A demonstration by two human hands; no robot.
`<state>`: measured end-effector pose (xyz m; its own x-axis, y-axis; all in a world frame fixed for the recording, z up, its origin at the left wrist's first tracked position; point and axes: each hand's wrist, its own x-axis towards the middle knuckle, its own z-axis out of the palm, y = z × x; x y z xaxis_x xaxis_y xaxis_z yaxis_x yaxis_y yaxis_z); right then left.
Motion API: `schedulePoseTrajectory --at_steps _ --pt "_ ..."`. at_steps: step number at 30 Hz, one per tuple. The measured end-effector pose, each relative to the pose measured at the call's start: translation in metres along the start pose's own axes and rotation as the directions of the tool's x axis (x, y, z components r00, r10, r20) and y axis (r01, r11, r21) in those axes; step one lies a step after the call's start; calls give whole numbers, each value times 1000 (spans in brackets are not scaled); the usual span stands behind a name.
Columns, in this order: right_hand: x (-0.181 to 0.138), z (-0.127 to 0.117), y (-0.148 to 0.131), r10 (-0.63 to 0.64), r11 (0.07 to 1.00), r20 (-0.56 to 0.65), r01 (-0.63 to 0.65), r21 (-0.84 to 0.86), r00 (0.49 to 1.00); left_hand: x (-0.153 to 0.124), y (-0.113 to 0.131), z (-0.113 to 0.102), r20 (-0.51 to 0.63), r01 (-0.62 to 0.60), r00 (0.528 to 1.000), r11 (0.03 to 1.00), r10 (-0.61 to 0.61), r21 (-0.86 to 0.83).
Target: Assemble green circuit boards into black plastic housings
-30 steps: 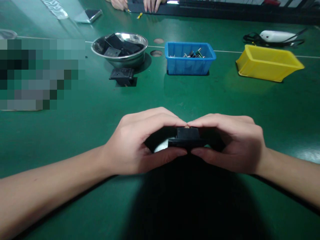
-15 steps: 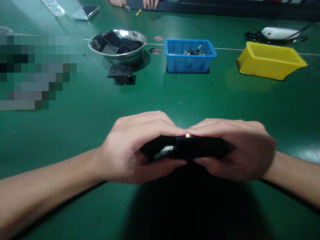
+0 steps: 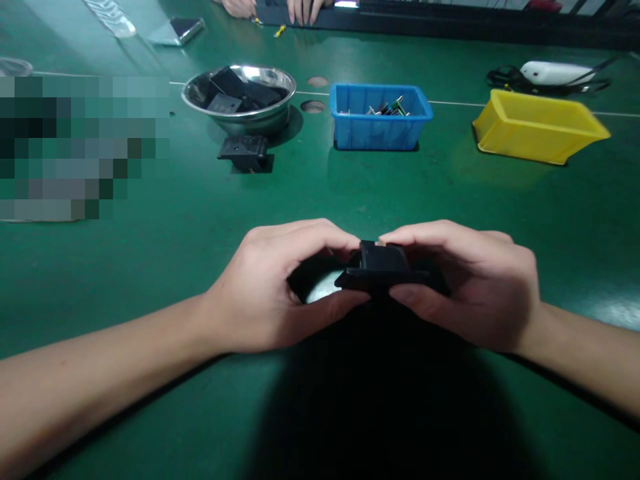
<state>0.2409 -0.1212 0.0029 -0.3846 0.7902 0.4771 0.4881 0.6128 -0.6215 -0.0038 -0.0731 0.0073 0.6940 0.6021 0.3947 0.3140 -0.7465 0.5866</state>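
Observation:
A small black plastic part (image 3: 379, 269) with a flat flange and a raised block sits between both my hands, just above the green table (image 3: 350, 193). My left hand (image 3: 273, 287) pinches its left side, thumb below and fingers curled over the top. My right hand (image 3: 465, 287) grips its right side the same way. The fingertips of the two hands are slightly apart over the part. Its underside is hidden.
A steel bowl (image 3: 240, 100) with several black parts stands at the back, one more black part (image 3: 245, 152) lying in front of it. To the right are a blue bin (image 3: 380, 127) with metal pieces and a yellow bin (image 3: 537, 127). Another person's hands (image 3: 300, 8) work at the far edge.
The black part has tilted so that its raised block now shows on top. My fingertips, which met over it before, have drawn slightly apart. Both hands stay in the same place.

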Motion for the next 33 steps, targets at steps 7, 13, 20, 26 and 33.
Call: schedulePoseTrajectory --at_steps 7,13,20,26,33 --pt "0 2 -1 42 999 2 -42 30 999 -1 -4 1 8 -7 1000 998 8 -60" --pt "0 0 1 97 995 44 -97 -1 994 -3 -9 2 49 62 997 994 -58 -92" --pt "0 7 15 -6 994 74 14 -112 997 4 -4 5 85 209 976 969 -199 -131" --pt "7 10 23 -33 985 63 42 -165 998 5 -7 8 77 222 972 975 -221 2" --pt "20 15 27 178 933 17 -163 -320 984 2 -14 11 225 29 971 969 -86 244"
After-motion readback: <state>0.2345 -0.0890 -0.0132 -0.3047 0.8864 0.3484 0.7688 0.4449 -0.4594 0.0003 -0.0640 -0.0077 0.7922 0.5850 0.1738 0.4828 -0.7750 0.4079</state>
